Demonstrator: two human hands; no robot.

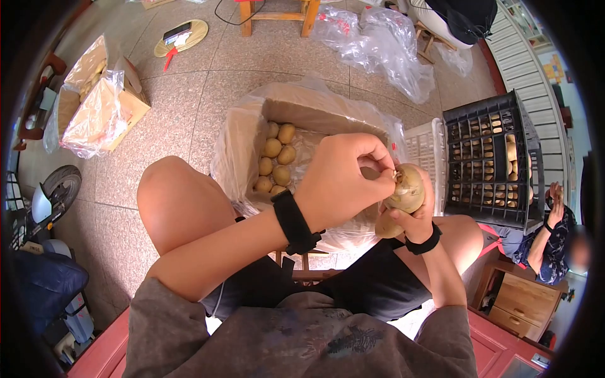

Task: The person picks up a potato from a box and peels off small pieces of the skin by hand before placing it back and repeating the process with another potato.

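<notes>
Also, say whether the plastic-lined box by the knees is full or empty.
Partly filled: the box has round produce along its left side, bare bottom beside it; the left hand hides part.

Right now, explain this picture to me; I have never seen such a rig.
There is no robot here, only a person's two bare hands. The single picture comes from a camera worn on the head, looking forward and down. The right hand grips a tan, rounded piece of produce; the left hand has its fingertips pinched at one end of it. On the tiled floor, a plastic-lined cardboard box holds smaller round pieces. To its right is a black crate with more inside.
</notes>
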